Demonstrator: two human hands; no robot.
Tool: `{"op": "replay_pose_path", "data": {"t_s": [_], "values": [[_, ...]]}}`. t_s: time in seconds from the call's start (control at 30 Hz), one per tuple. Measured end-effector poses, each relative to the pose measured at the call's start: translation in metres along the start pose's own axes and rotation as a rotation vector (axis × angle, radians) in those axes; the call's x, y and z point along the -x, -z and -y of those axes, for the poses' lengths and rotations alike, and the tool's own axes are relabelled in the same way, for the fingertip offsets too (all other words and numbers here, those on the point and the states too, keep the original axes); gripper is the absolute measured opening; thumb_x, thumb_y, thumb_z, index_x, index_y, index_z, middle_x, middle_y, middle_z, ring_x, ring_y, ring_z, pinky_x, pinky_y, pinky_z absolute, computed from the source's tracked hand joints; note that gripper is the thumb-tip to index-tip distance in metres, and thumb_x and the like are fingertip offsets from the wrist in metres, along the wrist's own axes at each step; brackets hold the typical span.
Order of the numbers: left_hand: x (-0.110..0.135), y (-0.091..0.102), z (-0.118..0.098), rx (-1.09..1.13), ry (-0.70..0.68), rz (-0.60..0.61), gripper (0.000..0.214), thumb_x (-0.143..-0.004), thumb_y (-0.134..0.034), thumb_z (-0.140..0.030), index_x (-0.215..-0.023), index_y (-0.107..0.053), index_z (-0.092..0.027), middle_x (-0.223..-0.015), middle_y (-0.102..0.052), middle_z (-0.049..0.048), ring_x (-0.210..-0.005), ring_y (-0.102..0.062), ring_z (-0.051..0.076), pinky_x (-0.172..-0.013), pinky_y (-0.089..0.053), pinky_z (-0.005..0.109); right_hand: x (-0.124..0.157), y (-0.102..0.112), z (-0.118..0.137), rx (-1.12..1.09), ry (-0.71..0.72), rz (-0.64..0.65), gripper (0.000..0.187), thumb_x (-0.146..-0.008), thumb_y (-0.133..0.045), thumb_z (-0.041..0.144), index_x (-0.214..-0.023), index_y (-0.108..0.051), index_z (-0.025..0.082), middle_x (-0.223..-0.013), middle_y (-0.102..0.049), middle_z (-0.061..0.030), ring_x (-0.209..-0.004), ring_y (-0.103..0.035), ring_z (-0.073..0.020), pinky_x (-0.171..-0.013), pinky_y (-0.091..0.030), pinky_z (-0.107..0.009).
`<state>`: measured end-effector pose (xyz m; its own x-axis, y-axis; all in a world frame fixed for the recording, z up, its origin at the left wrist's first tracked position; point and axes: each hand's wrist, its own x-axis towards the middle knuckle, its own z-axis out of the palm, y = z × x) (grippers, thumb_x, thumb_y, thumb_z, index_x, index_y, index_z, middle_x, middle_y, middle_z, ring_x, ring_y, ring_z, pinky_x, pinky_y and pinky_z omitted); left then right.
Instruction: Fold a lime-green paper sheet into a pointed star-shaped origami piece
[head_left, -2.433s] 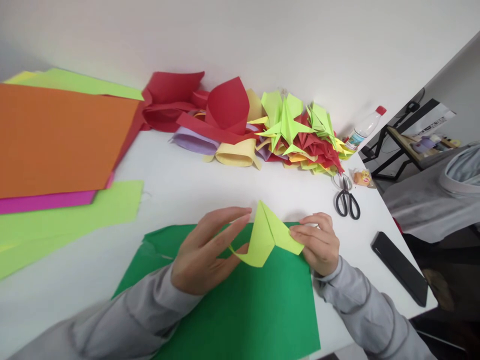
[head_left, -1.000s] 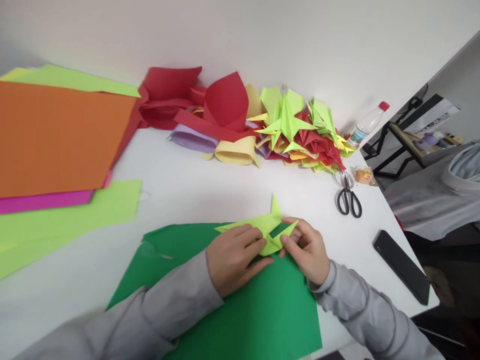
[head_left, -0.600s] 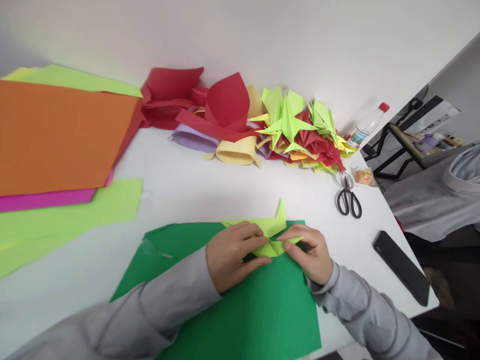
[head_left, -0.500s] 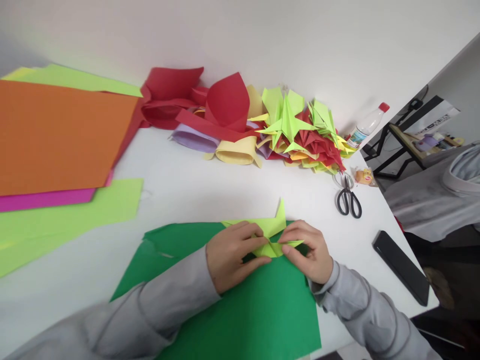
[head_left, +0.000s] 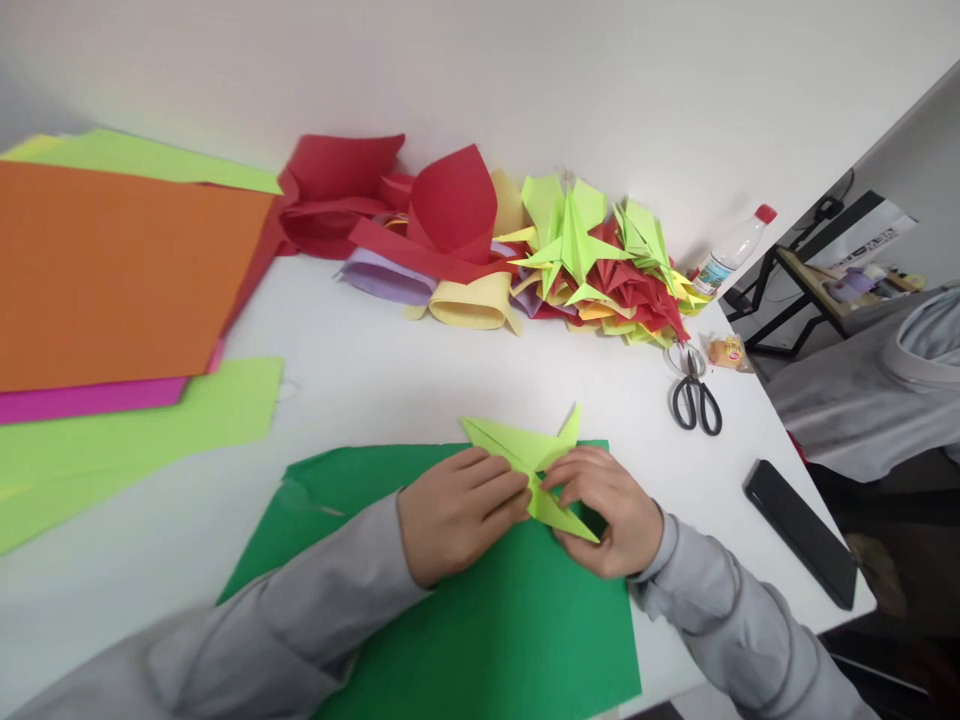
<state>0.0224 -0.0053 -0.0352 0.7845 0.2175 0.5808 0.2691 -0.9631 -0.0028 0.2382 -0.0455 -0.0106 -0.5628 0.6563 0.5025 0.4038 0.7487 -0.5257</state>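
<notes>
A folded lime-green paper figure (head_left: 525,452) with several pointed flaps is held just above a dark green sheet (head_left: 495,620) on the white table (head_left: 390,380). My left hand (head_left: 457,512) pinches its left side with the fingers curled. My right hand (head_left: 604,510) grips its right side, and one pointed flap sticks out below the fingers. Grey sleeves cover both forearms.
Large orange (head_left: 112,270), pink and lime sheets lie at the left. A heap of curled red, yellow and lilac paper (head_left: 442,240) and folded lime figures (head_left: 592,255) lines the wall. Black scissors (head_left: 696,395), a sweet wrapper, a plastic bottle (head_left: 731,250) and a black phone (head_left: 799,532) lie right.
The paper figure was open and held up. Both hands have since pressed it flatter, closed on it and turned it, so one flap now points down to the right.
</notes>
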Motion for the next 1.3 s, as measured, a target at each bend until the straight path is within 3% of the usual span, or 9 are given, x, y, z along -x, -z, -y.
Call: {"op": "replay_pose_path", "data": {"t_s": [0.1,0.23,0.5,0.73,0.9,1.07,1.3], "values": [[0.003,0.002,-0.002,-0.036,-0.063,-0.009,0.022,-0.093,-0.042,-0.01,-0.092,-0.065,-0.011,-0.089,-0.07,0.0088,-0.081,-0.061,0.02,-0.073,-0.048,0.035,-0.001,0.001,0.0,0.028,0.023,-0.042,0.012,-0.078,-0.061,0.023,-0.08,-0.049,0.022,-0.086,-0.069,-0.008,-0.087,-0.064,-0.0212,-0.082,-0.05,-0.04],[0.006,-0.002,-0.009,-0.042,-0.048,-0.022,0.029,-0.09,-0.038,-0.007,-0.096,-0.066,-0.011,-0.092,-0.071,0.0135,-0.087,-0.062,0.023,-0.079,-0.051,0.041,0.0,-0.002,-0.003,0.003,0.006,-0.096,0.015,-0.081,-0.065,0.026,-0.077,-0.051,0.021,-0.082,-0.069,-0.0069,-0.084,-0.064,-0.0194,-0.078,-0.049,-0.037],[-0.002,-0.002,-0.017,-0.08,-0.014,-0.021,0.03,-0.09,-0.038,-0.007,-0.087,-0.068,-0.009,-0.082,-0.07,0.0126,-0.078,-0.064,0.022,-0.072,-0.056,0.039,-0.001,-0.005,-0.007,-0.04,-0.017,-0.103,0.021,-0.08,-0.068,0.035,-0.075,-0.053,0.021,-0.082,-0.069,-0.0067,-0.084,-0.065,-0.0192,-0.08,-0.049,-0.037],[0.004,-0.009,-0.013,-0.08,0.043,-0.077,0.026,-0.091,-0.04,-0.009,-0.085,-0.066,-0.013,-0.084,-0.07,0.0111,-0.076,-0.063,0.02,-0.071,-0.056,0.037,-0.001,0.0,-0.013,0.079,-0.047,0.004,0.026,-0.078,-0.069,0.04,-0.088,-0.056,0.02,-0.096,-0.07,-0.0107,-0.101,-0.063,-0.024,-0.092,-0.045,-0.044],[0.005,-0.012,-0.013,0.029,0.29,-0.115,0.023,-0.089,-0.043,-0.01,-0.084,-0.065,-0.012,-0.103,-0.069,0.0135,-0.081,-0.065,0.019,-0.073,-0.056,0.034,0.001,-0.001,-0.014,0.096,-0.055,0.016,0.017,-0.081,-0.063,0.031,-0.093,-0.057,0.02,-0.096,-0.07,-0.0091,-0.103,-0.062,-0.0228,-0.09,-0.047,-0.041],[0.004,-0.019,-0.012,0.219,0.492,-0.249,0.02,-0.087,-0.046,-0.014,-0.078,-0.063,-0.016,-0.1,-0.069,0.0109,-0.089,-0.067,0.017,-0.079,-0.056,0.029,0.002,-0.002,-0.013,0.085,-0.075,0.013,0.021,-0.083,-0.064,0.034,-0.096,-0.057,0.02,-0.094,-0.07,-0.0085,-0.097,-0.063,-0.0225,-0.088,-0.049,-0.041],[0.006,-0.022,-0.009,0.266,0.506,-0.219,0.021,-0.089,-0.049,-0.023,-0.076,-0.065,-0.016,-0.096,-0.069,0.01,-0.089,-0.066,0.018,-0.08,-0.056,0.031,0.003,-0.004,-0.013,0.096,-0.066,-0.004,0.013,-0.084,-0.06,0.024,-0.096,-0.057,0.02,-0.093,-0.071,-0.007,-0.093,-0.064,-0.0205,-0.086,-0.049,-0.039]]}}
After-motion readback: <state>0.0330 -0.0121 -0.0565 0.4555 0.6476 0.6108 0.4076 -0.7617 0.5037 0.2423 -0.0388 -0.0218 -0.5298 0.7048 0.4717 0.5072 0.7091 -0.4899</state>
